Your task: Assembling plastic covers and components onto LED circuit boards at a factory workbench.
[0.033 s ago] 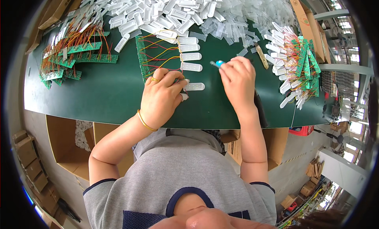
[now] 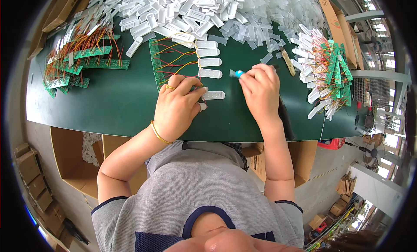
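My left hand (image 2: pixel 178 106), with a gold ring and a bracelet, rests on the green table (image 2: pixel 108 104). Its fingers are curled on a small white plastic piece (image 2: pixel 202 106) at the near end of a green circuit board (image 2: pixel 155 63) with coloured wires. A column of white oblong covers (image 2: pixel 210 60) lies beside that board, and one more cover (image 2: pixel 213 95) sits between my hands. My right hand (image 2: pixel 260 89) is closed around a small blue-tipped tool (image 2: pixel 238 73), whose tip points left toward the covers.
A heap of white covers (image 2: pixel 173 13) and clear plastic parts (image 2: pixel 282 17) fills the back of the table. Wired green boards are stacked at the left (image 2: pixel 74 56) and right (image 2: pixel 325 73). A wooden-handled tool (image 2: pixel 286 60) lies by my right hand. Open cardboard boxes (image 2: pixel 69 160) stand below the table.
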`<state>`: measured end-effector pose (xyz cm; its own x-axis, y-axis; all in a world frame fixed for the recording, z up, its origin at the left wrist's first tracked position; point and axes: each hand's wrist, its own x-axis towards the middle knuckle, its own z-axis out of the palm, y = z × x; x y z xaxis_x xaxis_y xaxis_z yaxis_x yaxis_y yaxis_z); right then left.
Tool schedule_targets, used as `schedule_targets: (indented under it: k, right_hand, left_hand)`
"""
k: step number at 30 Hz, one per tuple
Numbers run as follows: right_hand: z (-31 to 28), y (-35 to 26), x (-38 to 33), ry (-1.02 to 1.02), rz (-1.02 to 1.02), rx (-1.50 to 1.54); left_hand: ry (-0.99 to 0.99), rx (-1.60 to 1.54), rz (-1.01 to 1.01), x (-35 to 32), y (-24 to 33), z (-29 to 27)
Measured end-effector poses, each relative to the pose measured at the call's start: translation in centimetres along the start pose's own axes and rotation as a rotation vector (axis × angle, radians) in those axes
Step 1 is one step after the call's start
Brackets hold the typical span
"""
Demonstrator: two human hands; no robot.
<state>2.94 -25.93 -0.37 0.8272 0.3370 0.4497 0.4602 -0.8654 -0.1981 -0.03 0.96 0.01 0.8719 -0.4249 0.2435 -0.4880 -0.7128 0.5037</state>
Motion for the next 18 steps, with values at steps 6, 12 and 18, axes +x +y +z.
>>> schedule_targets:
  k: [6,12,18]
  right_hand:
    - [0.3,-0.2,-0.9,0.002,0.017,0.114]
    - [0.1,-3.1,-0.2,-0.062,-0.146,0.374]
    - [1.2,-3.2,-0.2,-0.144,-0.205,0.358]
  left_hand:
    - [-0.031,-0.015,-0.047,0.3,0.1,-0.2]
    - [-0.037,-0.017,-0.055,0.2,0.0,-0.2]
    - [-0.046,-0.011,-0.062,0.2,0.1,-0.1]
